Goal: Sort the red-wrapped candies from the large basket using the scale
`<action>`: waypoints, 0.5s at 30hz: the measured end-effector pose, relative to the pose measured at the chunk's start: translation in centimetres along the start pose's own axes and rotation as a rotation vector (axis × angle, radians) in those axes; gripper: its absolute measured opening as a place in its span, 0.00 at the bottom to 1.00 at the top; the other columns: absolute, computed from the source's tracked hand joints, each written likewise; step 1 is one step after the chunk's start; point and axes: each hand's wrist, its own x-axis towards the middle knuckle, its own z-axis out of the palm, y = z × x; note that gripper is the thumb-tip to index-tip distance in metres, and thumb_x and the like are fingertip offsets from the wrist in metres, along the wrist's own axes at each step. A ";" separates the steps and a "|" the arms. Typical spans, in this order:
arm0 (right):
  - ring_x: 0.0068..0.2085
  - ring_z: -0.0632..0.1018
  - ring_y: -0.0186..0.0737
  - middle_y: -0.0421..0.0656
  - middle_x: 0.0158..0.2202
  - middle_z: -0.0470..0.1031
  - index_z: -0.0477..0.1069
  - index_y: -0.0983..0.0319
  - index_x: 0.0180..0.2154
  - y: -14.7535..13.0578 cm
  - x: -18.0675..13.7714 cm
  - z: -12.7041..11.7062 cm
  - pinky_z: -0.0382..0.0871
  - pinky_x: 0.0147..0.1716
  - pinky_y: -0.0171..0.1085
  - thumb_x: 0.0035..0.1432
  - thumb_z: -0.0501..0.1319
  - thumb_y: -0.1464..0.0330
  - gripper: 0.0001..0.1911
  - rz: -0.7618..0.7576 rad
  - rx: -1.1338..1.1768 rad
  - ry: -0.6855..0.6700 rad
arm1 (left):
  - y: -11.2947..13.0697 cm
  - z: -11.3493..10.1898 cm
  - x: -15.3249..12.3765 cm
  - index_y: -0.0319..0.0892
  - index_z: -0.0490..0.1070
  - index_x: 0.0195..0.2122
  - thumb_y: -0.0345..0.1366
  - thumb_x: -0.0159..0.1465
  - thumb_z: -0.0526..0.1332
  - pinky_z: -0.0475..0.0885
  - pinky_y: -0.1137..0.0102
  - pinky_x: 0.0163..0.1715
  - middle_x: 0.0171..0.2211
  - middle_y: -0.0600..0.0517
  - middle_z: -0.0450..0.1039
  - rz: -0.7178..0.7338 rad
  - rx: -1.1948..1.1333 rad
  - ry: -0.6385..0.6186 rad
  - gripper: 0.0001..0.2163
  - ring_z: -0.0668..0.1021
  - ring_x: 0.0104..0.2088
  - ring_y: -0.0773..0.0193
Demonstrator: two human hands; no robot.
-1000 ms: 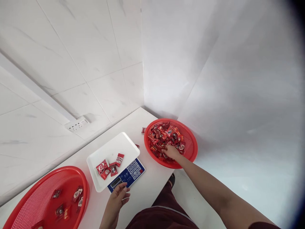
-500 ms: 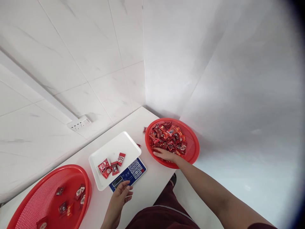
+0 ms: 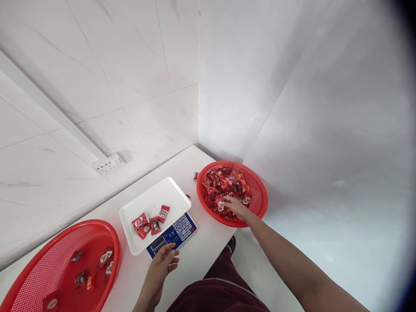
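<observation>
My right hand (image 3: 236, 207) reaches into a red plastic basket (image 3: 264, 195) heaped with small wrapped candies. Between its fingertips is a red-and-white wrapped candy (image 3: 220, 204). My left hand (image 3: 164, 265) hovers loosely curled at the front edge of a blue digital scale (image 3: 172, 236), with nothing visible in its fingers. On the scale sits a white tray (image 3: 170, 190), tilted in view, holding several red wrapped candies, among them a larger packet (image 3: 139, 222) and one with white lettering (image 3: 164, 213).
A second red basket (image 3: 117, 255) at lower left holds several scattered candies. One loose candy (image 3: 196, 176) lies on the white table (image 3: 208, 236) beside the right basket, and another peeks out behind the tray. Walls close in the corner; a power socket (image 3: 108, 164) is on the left wall.
My right hand has lifted slightly from the near side of the pile, now pinching a wrapped candy. My left hand stays by the scale. The view has shifted a little.
</observation>
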 end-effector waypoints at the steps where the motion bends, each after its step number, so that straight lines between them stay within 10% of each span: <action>1: 0.47 0.74 0.41 0.44 0.46 0.75 0.71 0.60 0.44 0.3 0.2 -0.3 0.66 0.47 0.39 0.54 0.57 0.62 0.17 0.002 -0.069 0.042 | -0.1 -0.1 0.0 0.41 0.72 0.38 0.49 0.43 0.67 0.69 0.65 0.34 0.32 0.47 0.75 -0.001 -0.002 0.004 0.24 0.75 0.30 0.62; 10: 0.59 0.60 0.56 0.50 0.62 0.52 0.67 0.58 0.51 2.7 1.3 -0.2 0.55 0.54 0.47 0.35 0.68 0.71 0.36 0.115 -0.469 0.250 | -0.1 -0.1 -0.3 0.41 0.72 0.39 0.49 0.43 0.66 0.69 0.65 0.34 0.32 0.47 0.75 0.003 -0.004 -0.004 0.24 0.75 0.30 0.62; 15: 0.48 0.71 0.47 0.49 0.51 0.66 0.71 0.61 0.43 2.8 1.8 -0.3 0.62 0.47 0.41 0.43 0.61 0.74 0.21 0.114 -0.397 0.300 | 0.0 -0.2 -0.6 0.41 0.71 0.39 0.49 0.45 0.66 0.69 0.66 0.34 0.33 0.47 0.75 0.008 -0.010 -0.007 0.23 0.75 0.30 0.63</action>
